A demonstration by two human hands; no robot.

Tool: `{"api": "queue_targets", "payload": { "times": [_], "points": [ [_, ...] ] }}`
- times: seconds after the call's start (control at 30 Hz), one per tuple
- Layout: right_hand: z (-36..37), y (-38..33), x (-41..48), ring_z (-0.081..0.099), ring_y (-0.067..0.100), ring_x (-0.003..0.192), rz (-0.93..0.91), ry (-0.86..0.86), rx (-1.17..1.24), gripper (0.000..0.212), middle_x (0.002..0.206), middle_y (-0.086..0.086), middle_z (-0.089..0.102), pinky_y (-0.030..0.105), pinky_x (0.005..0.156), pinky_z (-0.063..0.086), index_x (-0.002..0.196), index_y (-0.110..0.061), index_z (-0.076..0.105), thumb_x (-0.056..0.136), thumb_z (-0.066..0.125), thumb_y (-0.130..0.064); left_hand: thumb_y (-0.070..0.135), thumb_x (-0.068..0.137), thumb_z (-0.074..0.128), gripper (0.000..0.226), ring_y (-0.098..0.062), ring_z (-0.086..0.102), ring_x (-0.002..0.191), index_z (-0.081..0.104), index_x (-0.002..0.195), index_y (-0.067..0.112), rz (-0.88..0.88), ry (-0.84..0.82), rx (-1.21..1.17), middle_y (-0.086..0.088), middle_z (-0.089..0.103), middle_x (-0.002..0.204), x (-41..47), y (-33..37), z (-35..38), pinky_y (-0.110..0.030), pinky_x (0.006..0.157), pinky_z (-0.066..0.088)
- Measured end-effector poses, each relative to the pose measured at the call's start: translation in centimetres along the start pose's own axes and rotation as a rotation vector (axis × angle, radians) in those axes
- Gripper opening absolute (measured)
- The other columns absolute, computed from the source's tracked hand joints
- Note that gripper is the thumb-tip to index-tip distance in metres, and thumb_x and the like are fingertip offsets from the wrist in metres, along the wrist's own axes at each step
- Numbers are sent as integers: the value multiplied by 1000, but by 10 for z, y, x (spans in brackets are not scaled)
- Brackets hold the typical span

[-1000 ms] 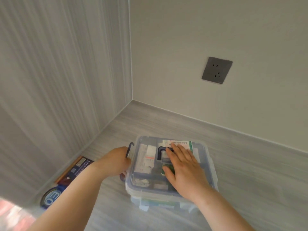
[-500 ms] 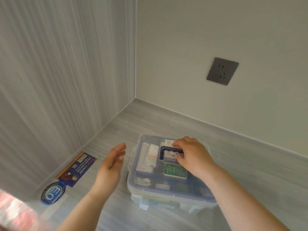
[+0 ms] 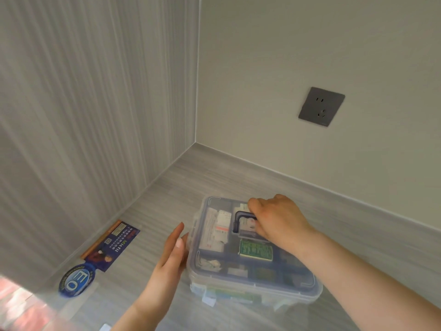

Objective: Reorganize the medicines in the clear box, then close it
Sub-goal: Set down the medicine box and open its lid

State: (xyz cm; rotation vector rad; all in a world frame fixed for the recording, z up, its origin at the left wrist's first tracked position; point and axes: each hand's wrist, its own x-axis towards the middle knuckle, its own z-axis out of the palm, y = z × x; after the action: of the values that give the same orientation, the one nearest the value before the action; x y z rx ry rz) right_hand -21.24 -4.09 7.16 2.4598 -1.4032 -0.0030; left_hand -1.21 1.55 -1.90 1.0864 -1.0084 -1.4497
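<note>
**Fingers (image 3: 253,204) curled round the handle (image 3: 235,220)**

A blue sticker (image 3: 76,280) lies at 7 o'clock. Fingers (image 3: 179,236) of the left hand (image 3: 170,256), straight and together, stand at 9 o'clock of the clear box (image 3: 250,284). Lid on, it sits at 5 o'clock, medicine packets (image 3: 255,250) inside. The right hand (image 3: 279,218) grips the dark handle. A socket (image 3: 321,106) hangs at 2 o'clock.

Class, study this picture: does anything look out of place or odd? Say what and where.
A dark blue printed packet lies on the grey surface by the left wall, outside the clear box, whose lid is already on. A round blue label lies just nearer. Whether either belongs in the box cannot be told.
</note>
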Motion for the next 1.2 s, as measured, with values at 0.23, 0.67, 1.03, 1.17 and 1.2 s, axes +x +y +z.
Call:
{"api": "queue_targets", "payload": {
  "times": [0.23,0.67,1.03,1.17,1.2],
  "points": [
    [-9,6,-23,59,20,51,244,309,417,15,62,5,68,22,50,42,76,-10,67,62,65,-6,47,73,26,43,1,63,94,46,109,33,-61,-33,-43,15,69,99,7,-1,-6,-28,82,43],
    [2,146,-3,57,36,89,710,284,498,17,98,20,67,34,70,40,98,-7,61,85,52,-12,20,84,55,36,2,31,121,48,117,34,399,-7,873,24,33,127,28,40,33,-20,102,23],
    [116,158,-4,60,36,85,824,-25,553,16,95,21,68,31,64,37,95,-9,61,87,47,-13,64,70,32,75,5,-1,125,26,135,28,332,-95,1269,6,19,150,61,21,43,-17,105,1],
    [140,158,-7,54,30,72,845,-123,557,17,93,20,67,29,62,36,96,-11,59,88,44,-14,68,56,20,88,3,4,127,33,132,25,318,-78,1256,9,22,144,59,26,47,-18,106,4],
    [144,158,-8,51,28,70,857,-131,558,17,92,20,67,29,62,35,96,-11,59,88,43,-14,67,56,20,88,3,4,127,34,132,25,318,-78,1265,10,22,144,59,26,47,-19,106,4]
  ]
}}
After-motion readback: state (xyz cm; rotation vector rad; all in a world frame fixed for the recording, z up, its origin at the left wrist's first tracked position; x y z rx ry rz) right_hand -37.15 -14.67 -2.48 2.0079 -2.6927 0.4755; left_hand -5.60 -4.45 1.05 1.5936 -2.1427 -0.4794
